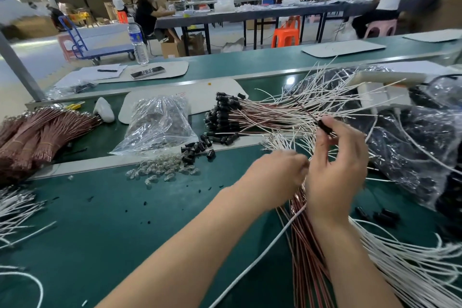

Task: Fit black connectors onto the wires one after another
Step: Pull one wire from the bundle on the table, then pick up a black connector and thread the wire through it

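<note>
My right hand [335,167] is raised over the green bench, pinching a black connector [325,125] that sits on a thin wire. Just left of it, my left hand [277,175] is closed on the ends of white and brown wires [303,237] that run back toward me. A small heap of loose black connectors [197,150] lies to the left on the bench strip. Behind my hands, a pile of wires with fitted connectors [225,117] fans out to the right.
A clear bag of parts [160,125] and loose clear caps [162,171] lie left of centre. Bundled brown wires [32,137] fill the far left, and white wires [15,210] lie below them. Black-filled plastic bags [415,147] crowd the right. A water bottle [138,42] stands at the back.
</note>
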### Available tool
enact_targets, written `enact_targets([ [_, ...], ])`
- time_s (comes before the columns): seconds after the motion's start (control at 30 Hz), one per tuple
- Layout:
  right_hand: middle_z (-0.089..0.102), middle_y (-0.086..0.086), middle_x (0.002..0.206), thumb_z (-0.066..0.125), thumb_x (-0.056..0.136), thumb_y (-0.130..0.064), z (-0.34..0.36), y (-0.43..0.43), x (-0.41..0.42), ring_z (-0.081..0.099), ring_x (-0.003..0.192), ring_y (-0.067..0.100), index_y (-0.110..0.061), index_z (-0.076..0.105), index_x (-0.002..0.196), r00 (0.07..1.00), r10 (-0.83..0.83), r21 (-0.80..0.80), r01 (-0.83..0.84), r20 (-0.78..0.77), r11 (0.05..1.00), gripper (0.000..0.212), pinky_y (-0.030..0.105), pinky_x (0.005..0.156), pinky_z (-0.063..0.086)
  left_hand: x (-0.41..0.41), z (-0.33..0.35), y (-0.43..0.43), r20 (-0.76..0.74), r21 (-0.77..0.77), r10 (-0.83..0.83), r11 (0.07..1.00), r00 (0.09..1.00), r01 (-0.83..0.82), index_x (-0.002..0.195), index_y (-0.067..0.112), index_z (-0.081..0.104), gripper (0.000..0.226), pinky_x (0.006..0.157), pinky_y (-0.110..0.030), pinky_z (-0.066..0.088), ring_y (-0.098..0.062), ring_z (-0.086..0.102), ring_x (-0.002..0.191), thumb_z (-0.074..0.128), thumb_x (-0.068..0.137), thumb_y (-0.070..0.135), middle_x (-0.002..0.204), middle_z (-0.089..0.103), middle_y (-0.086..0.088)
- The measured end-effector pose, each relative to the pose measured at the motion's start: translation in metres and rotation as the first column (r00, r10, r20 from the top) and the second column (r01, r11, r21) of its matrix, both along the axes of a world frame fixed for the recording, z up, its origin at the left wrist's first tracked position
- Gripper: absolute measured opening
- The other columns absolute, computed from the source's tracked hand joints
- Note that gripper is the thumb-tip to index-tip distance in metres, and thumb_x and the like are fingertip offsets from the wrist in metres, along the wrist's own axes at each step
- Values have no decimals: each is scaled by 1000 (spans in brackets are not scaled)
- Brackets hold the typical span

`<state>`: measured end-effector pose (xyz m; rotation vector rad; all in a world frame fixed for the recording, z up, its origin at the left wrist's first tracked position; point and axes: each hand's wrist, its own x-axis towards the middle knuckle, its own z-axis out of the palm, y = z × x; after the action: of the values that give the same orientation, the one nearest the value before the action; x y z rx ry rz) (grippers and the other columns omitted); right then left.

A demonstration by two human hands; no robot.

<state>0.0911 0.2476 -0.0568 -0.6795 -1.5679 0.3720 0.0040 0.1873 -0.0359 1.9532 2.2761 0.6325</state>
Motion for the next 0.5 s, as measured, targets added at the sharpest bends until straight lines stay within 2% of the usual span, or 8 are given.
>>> enact_targets([
  [0.07,67,10,114,61,101,-9,-1,0,0,62,108,25,-4,67,118,1000,2,-4,-2,-13,1000,19,53,90,51,2,2,18,-206,-183,-155,976,966,117,127,10,60,32,89,-40,44,-30,53,112,50,96,9,123,60,-9],
  [0.1,67,10,114,61,101,-9,-1,0,0,62,108,25,-4,68,118,1000,3,-9,-4,-16,1000,19,53,90,51,3,3,23,-261,-243,-205,960,943,141,132,10,58,37,88,-39,42,-30,52,113,50,97,9,128,58,-10],
  [0.2,68,10,113,62,100,-7,0,1,0,62,108,26,-3,68,117,1000,10,-18,-11,-26,1000,19,52,93,50,1,8,34,-313,-287,-243,946,918,152,134,9,57,39,76,-36,42,-31,58,111,53,96,6,133,59,-8],
  [0.27,68,9,113,62,100,-8,1,1,1,62,109,26,-3,68,117,999,11,-34,-12,-31,999,19,51,94,49,-3,11,38,-358,-322,-276,933,892,160,131,8,59,39,72,-38,48,-31,62,106,54,93,1,131,61,-6],
  [0.33,69,9,114,62,100,-8,1,1,0,63,109,26,-4,68,117,1000,15,-52,-16,-25,999,19,51,94,49,-7,12,40,-407,-348,-317,921,857,175,130,8,59,38,77,-42,55,-30,63,103,55,92,0,129,61,-4],
  [0.4,69,9,114,62,100,-7,1,0,-1,63,108,27,-3,68,117,999,20,-54,-21,-30,998,19,51,93,50,-10,12,41,-441,-334,-333,923,833,192,129,11,60,37,85,-41,54,-26,62,106,56,93,2,129,62,-1],
  [0.5,69,9,114,64,99,-6,1,0,-2,64,109,27,-3,68,117,999,20,-42,-22,-39,999,18,51,92,51,-14,10,40,-503,-291,-398,914,767,284,132,15,60,40,97,-34,47,-17,51,126,57,93,6,139,58,4],
])
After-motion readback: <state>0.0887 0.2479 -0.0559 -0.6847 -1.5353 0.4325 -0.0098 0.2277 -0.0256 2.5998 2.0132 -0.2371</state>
